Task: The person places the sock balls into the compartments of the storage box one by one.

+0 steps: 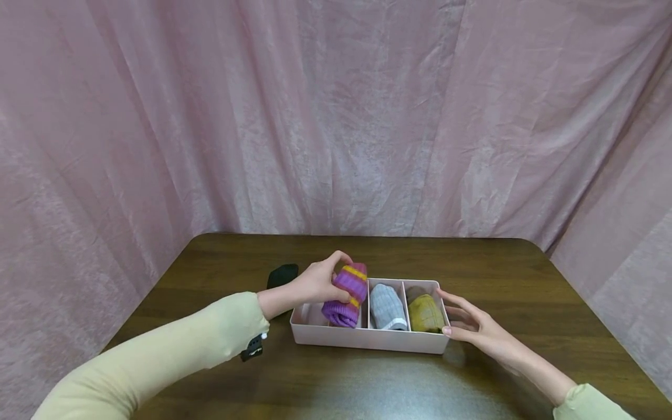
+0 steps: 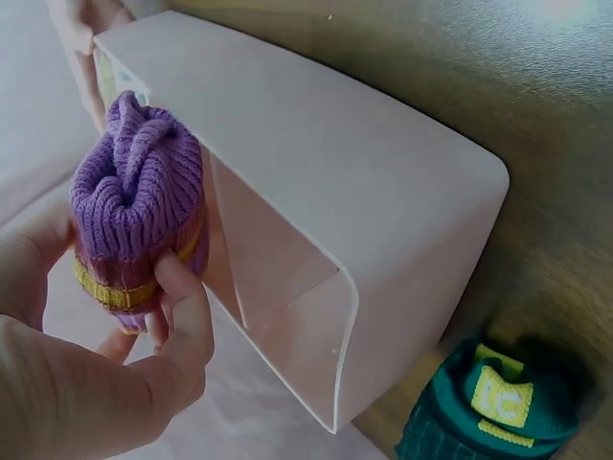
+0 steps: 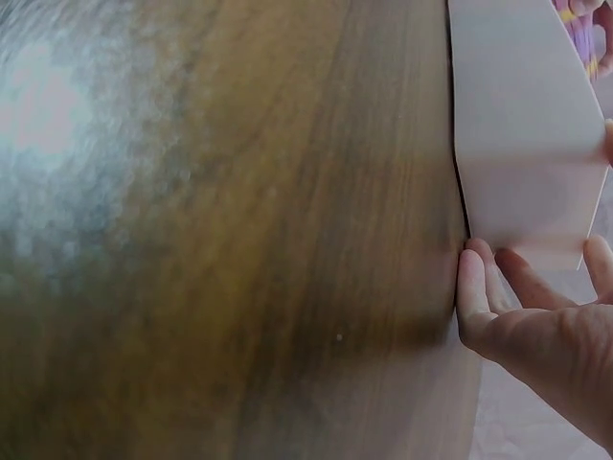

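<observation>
My left hand pinches a rolled purple sock with pink and yellow stripes between thumb and fingers. The roll stands upright, its lower end over the left part of a pale pink divided box. In the left wrist view its ribbed purple cuff faces the camera. A light grey-blue rolled sock and a mustard one sit in separate compartments to the right. At the box's right end, my right hand rests its fairly straight fingers against the wall, thumb near the front corner.
A dark green rolled sock with a yellow patch lies on the table just left of the box, partly behind my left forearm in the head view. The brown wooden table has a pink curtain behind it.
</observation>
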`<state>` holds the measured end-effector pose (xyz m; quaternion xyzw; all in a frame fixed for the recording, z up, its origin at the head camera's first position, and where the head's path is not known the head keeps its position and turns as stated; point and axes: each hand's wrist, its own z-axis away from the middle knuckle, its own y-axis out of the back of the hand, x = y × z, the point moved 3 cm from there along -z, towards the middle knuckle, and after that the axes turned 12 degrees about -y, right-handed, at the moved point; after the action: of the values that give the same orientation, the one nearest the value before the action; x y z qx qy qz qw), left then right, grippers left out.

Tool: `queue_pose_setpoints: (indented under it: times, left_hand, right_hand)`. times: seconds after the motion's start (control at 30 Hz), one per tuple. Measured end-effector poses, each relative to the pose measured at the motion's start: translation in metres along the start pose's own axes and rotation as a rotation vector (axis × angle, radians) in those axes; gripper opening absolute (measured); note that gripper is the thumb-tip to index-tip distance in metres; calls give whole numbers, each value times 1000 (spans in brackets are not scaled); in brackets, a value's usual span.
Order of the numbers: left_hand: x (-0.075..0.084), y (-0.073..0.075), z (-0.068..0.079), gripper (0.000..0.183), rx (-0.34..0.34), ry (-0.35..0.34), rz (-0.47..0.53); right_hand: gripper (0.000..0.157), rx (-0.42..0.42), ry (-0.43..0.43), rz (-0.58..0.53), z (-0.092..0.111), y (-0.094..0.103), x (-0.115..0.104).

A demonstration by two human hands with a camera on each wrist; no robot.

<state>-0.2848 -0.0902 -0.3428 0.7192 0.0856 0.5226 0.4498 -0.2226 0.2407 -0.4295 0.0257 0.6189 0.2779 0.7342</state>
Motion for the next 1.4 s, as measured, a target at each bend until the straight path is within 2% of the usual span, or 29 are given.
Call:
queue_pose_setpoints:
  times: [0.13,0.33,0.6,0.83,1.0,1.27,1.4]
  left_hand:
    - [2,-2,2,63,-1,-14,-57]
    - [2,-5,4,64,-31,3,-83]
    - [3,-7,1,63,-69,-49,-165]
    - [5,-7,-1,64,-90,-37,-200]
    - [4,-6,-3,66,-151,-26,-176]
    - [5,7,-4,75,-367,11,33]
    - [4,10,-6,77,-407,11,82]
  right_hand:
    - [72,5,8,1,0,1,0]
    - [72,0,-11,6,0,0,3]
    - [72,-30,-22,-35,-1,1,7]
    - [72,-29,-38,-25,0,1,6]
    - [72,-28,-36,-21,0,1,5]
    - [72,-21,-17,-20,0,0,3]
    - [72,-21,7,-26,0,-1,1]
